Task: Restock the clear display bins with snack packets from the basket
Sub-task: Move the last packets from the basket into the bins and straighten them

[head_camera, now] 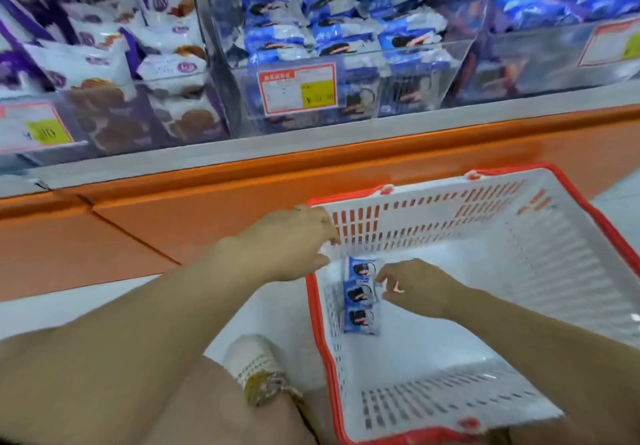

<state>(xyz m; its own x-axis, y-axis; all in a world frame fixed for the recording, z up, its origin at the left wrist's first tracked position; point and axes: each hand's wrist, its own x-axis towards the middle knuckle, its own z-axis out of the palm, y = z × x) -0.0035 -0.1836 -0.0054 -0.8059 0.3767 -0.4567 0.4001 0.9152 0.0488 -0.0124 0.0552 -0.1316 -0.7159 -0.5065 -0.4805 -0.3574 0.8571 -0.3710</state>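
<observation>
Left hand [294, 240] pinches three blue-white packets [360, 294], end-to-end.

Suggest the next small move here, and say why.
Probably lift the packets out of the basket and up toward the middle bin, which holds matching blue packs. The left hand seems to pinch their top end, the right hand is at their side, and nothing else shows in the basket.
</observation>
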